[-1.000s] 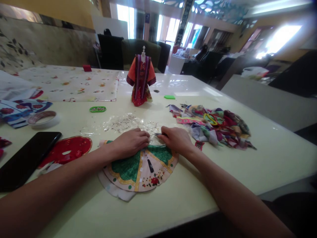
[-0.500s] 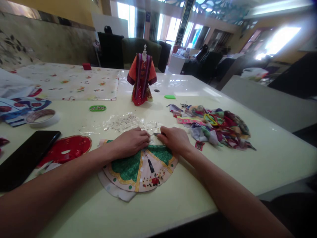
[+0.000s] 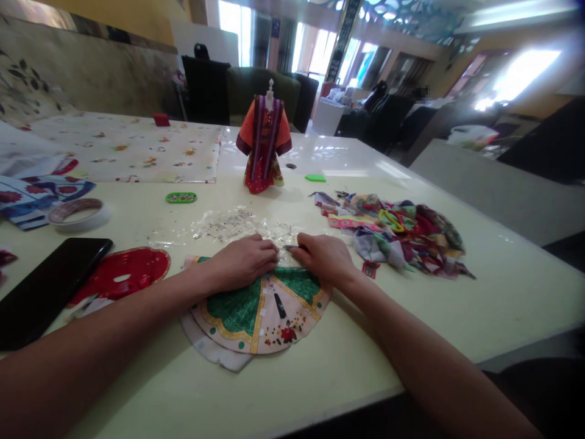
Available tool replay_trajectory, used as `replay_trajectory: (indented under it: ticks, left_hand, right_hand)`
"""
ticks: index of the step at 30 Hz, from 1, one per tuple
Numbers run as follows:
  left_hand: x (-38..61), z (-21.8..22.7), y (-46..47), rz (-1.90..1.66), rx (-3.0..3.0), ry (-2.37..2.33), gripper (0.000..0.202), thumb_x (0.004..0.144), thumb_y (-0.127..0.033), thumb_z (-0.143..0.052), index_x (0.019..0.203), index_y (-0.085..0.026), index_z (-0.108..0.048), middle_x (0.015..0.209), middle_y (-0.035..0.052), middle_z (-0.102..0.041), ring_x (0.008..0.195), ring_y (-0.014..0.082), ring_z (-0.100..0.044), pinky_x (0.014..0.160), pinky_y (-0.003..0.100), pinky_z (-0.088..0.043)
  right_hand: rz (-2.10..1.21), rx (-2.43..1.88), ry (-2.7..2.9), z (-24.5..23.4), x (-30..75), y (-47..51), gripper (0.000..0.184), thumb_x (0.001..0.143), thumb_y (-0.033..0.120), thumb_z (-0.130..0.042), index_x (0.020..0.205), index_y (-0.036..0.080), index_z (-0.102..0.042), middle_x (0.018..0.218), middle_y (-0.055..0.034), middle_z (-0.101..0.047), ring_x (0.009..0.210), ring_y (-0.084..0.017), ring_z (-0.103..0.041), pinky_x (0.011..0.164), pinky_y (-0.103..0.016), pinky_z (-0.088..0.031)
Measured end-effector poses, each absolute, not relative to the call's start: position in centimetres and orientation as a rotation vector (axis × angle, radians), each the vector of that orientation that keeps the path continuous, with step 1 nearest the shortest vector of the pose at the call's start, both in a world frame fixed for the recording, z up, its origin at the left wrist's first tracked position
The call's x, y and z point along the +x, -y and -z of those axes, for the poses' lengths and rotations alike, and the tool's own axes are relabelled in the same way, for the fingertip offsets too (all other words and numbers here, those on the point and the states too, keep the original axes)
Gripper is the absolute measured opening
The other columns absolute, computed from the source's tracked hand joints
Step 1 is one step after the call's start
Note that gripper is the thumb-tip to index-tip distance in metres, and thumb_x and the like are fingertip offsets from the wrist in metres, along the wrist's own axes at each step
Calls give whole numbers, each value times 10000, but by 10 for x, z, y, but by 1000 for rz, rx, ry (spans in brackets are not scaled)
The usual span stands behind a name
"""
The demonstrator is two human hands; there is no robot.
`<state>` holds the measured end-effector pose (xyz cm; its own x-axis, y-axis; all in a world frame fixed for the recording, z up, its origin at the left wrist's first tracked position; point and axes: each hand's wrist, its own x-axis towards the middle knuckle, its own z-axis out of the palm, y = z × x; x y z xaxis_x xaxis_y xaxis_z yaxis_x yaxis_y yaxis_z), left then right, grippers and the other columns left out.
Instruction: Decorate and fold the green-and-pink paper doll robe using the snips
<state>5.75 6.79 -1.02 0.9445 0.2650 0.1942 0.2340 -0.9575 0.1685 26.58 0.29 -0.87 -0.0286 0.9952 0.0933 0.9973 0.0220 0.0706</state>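
Note:
A fan-shaped fabric piece (image 3: 260,311) with green and cream panels and gold trim lies flat on the pale table (image 3: 411,317) in front of me. My left hand (image 3: 244,261) rests curled on its top edge, fingers pressed down on the cloth. My right hand (image 3: 322,256) is closed around a thin dark tool (image 3: 289,247) whose tip points toward my left fingers. Just beyond both hands lies a clear plastic sheet with small scattered bits (image 3: 237,224).
A doll mannequin in an orange and red robe (image 3: 264,146) stands behind. A heap of coloured fabric scraps (image 3: 402,231) lies right. At left: red cut fabric (image 3: 121,274), black phone (image 3: 46,289), tape roll (image 3: 77,213), green holder (image 3: 181,197), floral cloth (image 3: 128,149).
Both hands stay at the top edge of the fan-shaped piece with hardly any movement. The view has shifted slightly.

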Motion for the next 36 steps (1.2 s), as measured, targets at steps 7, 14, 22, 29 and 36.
replay_trajectory:
  ticks: [7, 14, 22, 29, 36]
  left_hand:
    - [58, 12, -68, -352, 2953, -371, 286, 1002, -276, -373, 999, -181, -643, 1061, 70, -663, 968, 191, -586, 905, 350, -450]
    - [57, 11, -68, -385, 2918, -350, 278, 996, -270, -390, 987, -189, -655, 1040, 64, -671, 973, 183, -588, 913, 341, -443]
    - [57, 12, -68, -370, 2953, -362, 293, 999, -283, -375, 992, -193, -653, 1036, 60, -676, 957, 189, -577, 897, 347, -445]
    - [57, 13, -69, -391, 2930, -345, 287, 996, -276, -388, 979, -192, -662, 1028, 64, -676, 939, 189, -579, 876, 343, -447]
    - [57, 15, -69, -431, 2927, -336, 286, 993, -282, -395, 986, -200, -668, 1024, 61, -679, 945, 187, -583, 880, 341, -447]
  right_hand:
    - [213, -2193, 2251, 8, 263, -2, 282, 920, 465, -444, 916, 240, -614, 781, -34, -690, 646, -161, -563, 529, -296, -164]
    - [203, -2212, 2245, 7, 260, -2, 287, 930, 459, -432, 913, 236, -612, 796, -37, -699, 663, -169, -581, 532, -297, -174]
    - [241, -2202, 2273, 6, 258, -1, 273, 937, 442, -432, 955, 238, -613, 813, -36, -706, 674, -175, -586, 540, -302, -182]
    - [250, -2212, 2248, 10, 261, -3, 305, 945, 463, -416, 938, 233, -616, 795, -42, -694, 673, -174, -590, 538, -299, -177]
    - [185, -2230, 2183, 10, 263, -3, 305, 938, 459, -417, 916, 241, -628, 811, -36, -698, 670, -167, -568, 538, -296, -185]
